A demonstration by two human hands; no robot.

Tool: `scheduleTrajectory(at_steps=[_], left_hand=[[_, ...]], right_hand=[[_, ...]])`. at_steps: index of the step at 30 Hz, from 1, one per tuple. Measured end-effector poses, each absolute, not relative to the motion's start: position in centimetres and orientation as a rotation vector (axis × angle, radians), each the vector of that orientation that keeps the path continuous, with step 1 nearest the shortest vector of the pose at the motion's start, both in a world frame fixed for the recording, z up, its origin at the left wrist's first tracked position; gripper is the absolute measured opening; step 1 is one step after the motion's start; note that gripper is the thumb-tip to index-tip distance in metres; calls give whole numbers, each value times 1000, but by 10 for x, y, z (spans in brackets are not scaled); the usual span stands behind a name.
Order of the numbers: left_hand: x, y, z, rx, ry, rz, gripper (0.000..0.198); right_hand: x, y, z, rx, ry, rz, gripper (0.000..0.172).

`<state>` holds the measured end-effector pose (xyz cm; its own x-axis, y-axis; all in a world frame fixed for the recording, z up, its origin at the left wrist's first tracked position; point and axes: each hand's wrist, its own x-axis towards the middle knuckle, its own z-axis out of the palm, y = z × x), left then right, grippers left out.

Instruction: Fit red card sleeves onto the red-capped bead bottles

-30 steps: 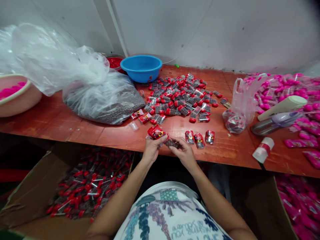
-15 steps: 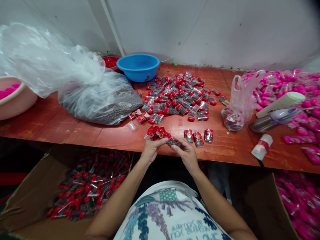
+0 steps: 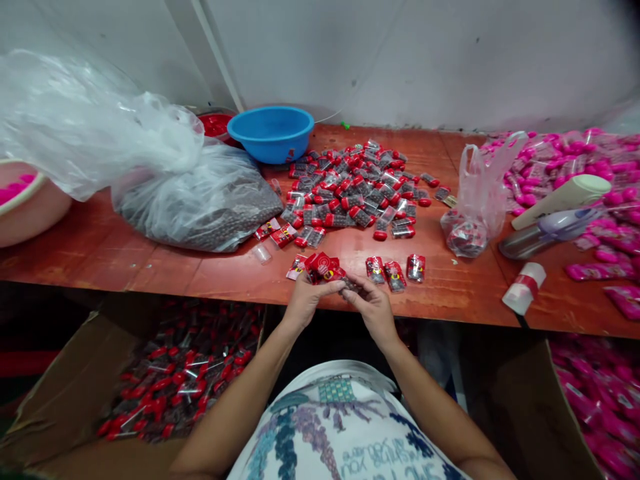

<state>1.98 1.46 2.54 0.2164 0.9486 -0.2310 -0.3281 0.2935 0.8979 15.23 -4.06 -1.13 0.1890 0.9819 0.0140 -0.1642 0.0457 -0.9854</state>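
Note:
My left hand [image 3: 305, 301] is closed on a small bunch of red printed labels [image 3: 320, 265] at the near edge of the wooden table [image 3: 150, 260]. My right hand [image 3: 373, 307] pinches a small clear case of dark beads [image 3: 350, 285] right beside the labels, fingertips of both hands touching. Three labelled cases [image 3: 395, 270] lie in a row just beyond my right hand. A heap of red-capped clear cases [image 3: 353, 193] covers the middle of the table.
A big clear bag of dark beads [image 3: 200, 207] lies left, a blue bowl [image 3: 273, 133] behind it, a pink basin [image 3: 30, 207] far left. A small plastic bag [image 3: 473, 213], a handheld sealer [image 3: 550, 227], a tape roll [image 3: 523, 288] and pink cases [image 3: 575, 173] sit right. Cardboard boxes [image 3: 175, 367] below hold finished cases.
Both hands stayed at the table edge, working the label onto the small case. The view shifted slightly left and down; a label now fans out further left of the bunch.

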Motion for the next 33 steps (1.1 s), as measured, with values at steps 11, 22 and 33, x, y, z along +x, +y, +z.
scheduleTrajectory(at_steps=[11, 22, 33], left_hand=[[19, 21, 23, 884, 1009, 1117, 26], [32, 15, 29, 905, 1029, 1089, 28], [35, 13, 9, 586, 915, 951, 32]], right_hand=[[169, -40, -5, -1244, -1405, 939, 55], [184, -31, -1, -1182, -1305, 996, 34], [196, -37, -15, -1349, -1275, 755, 31]])
